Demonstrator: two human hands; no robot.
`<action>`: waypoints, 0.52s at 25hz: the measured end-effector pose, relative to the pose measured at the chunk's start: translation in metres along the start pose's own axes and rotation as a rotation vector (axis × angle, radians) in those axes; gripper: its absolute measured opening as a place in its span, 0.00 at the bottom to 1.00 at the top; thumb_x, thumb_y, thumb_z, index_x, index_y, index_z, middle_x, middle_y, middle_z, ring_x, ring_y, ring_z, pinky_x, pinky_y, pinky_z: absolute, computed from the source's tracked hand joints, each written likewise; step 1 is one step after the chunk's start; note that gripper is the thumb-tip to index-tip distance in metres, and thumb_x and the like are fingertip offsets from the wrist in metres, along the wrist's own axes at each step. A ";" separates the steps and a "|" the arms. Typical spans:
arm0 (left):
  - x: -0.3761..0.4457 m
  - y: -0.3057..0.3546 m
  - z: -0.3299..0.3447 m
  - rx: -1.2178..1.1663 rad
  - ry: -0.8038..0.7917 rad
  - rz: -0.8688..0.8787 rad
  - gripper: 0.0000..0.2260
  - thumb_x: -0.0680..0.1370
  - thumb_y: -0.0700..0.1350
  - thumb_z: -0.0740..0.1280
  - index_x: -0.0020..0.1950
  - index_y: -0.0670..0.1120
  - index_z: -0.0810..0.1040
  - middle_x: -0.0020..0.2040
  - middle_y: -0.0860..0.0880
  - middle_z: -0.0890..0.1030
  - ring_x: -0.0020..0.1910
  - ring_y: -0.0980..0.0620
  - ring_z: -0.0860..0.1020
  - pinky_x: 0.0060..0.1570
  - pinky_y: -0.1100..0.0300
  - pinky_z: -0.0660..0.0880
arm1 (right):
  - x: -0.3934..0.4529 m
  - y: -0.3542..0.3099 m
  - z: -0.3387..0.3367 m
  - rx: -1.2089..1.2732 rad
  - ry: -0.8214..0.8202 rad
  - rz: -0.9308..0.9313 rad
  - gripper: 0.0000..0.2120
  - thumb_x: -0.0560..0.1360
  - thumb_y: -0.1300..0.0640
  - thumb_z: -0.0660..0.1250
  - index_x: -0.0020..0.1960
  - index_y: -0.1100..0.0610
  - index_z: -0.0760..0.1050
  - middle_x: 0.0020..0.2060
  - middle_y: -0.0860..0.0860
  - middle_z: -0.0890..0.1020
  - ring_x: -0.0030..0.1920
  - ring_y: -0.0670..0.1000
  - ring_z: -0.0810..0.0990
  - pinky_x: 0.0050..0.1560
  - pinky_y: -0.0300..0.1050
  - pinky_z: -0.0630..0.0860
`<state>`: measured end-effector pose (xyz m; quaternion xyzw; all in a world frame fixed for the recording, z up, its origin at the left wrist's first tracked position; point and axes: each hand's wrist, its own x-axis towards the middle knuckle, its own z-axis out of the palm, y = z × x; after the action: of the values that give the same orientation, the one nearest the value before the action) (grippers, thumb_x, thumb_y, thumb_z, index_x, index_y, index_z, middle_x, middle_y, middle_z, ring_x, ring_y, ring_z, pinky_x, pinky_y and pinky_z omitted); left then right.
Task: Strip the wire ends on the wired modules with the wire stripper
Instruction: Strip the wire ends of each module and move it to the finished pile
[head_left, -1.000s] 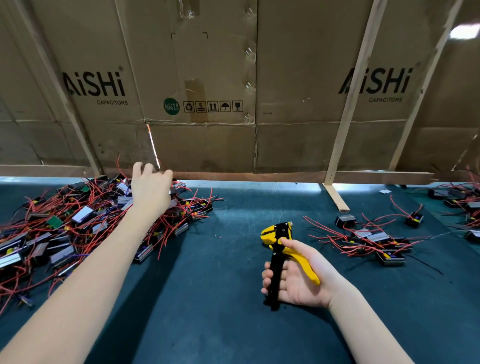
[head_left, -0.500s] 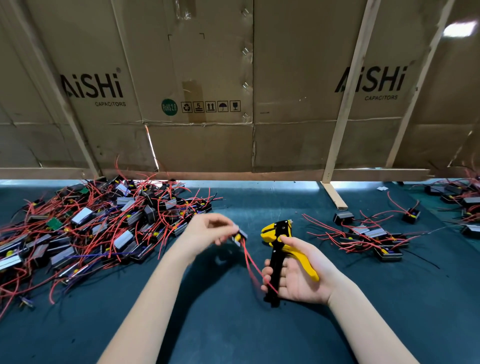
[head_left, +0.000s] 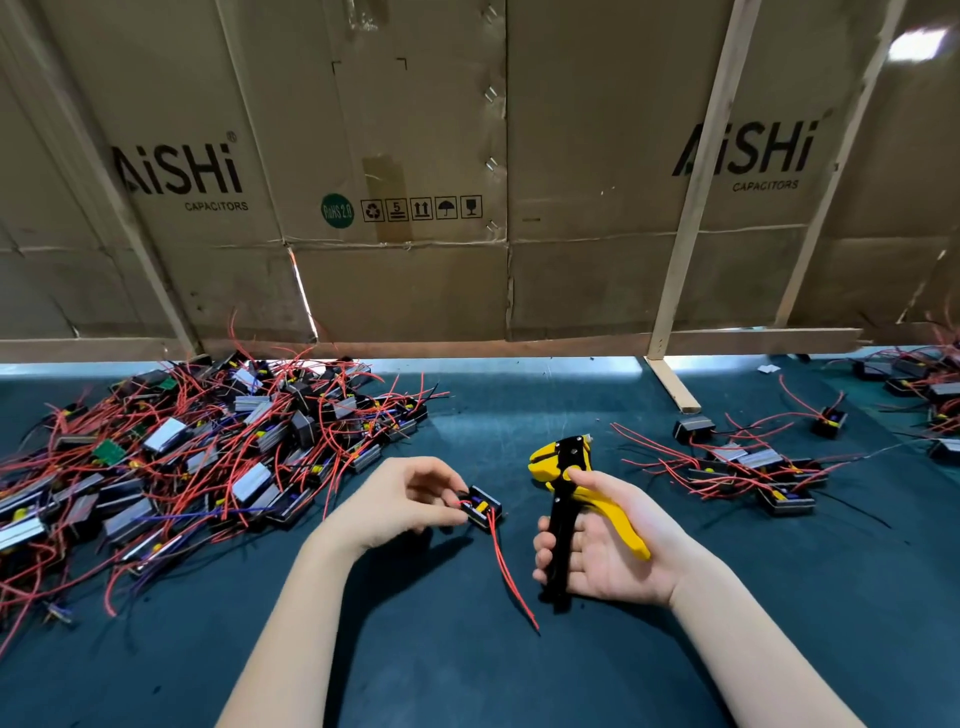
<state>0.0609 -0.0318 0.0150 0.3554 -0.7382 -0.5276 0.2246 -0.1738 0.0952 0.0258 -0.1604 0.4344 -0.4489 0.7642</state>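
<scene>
My left hand (head_left: 402, 501) pinches one wired module (head_left: 484, 506); my right hand (head_left: 613, 551) grips the wire stripper (head_left: 569, 493). Module heap (head_left: 182, 457) at ten o'clock, smaller cluster (head_left: 748, 467) at two.

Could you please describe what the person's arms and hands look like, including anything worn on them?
Both the left hand and the right hand are bare: no gloves, rings, watch or wristbands show. Both forearms are uncovered to the picture's bottom edge, with no sleeves in view.

Module pile (head_left: 197, 457) left (stripper (head_left: 571, 499) right)
</scene>
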 end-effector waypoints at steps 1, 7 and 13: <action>0.002 0.000 0.004 -0.005 0.000 0.016 0.08 0.70 0.37 0.77 0.46 0.44 0.83 0.38 0.49 0.82 0.36 0.57 0.77 0.29 0.65 0.70 | 0.000 0.000 0.000 -0.002 -0.001 -0.002 0.25 0.68 0.45 0.70 0.49 0.67 0.74 0.39 0.62 0.78 0.38 0.61 0.79 0.48 0.58 0.79; 0.011 0.000 0.024 -0.062 0.273 0.063 0.01 0.72 0.41 0.76 0.41 0.45 0.85 0.36 0.49 0.84 0.32 0.58 0.76 0.30 0.67 0.69 | 0.000 0.001 0.000 -0.016 -0.015 0.005 0.25 0.69 0.44 0.69 0.50 0.67 0.73 0.39 0.62 0.77 0.38 0.61 0.79 0.49 0.58 0.78; 0.013 0.008 0.040 -0.336 0.407 0.103 0.03 0.75 0.44 0.72 0.45 0.48 0.86 0.49 0.49 0.86 0.35 0.55 0.77 0.33 0.67 0.68 | -0.001 0.001 0.002 -0.043 -0.017 0.009 0.25 0.69 0.44 0.69 0.50 0.67 0.73 0.39 0.62 0.77 0.38 0.61 0.79 0.50 0.58 0.78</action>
<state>0.0215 -0.0155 0.0080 0.3740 -0.5971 -0.5483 0.4506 -0.1720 0.0960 0.0265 -0.1788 0.4384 -0.4348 0.7660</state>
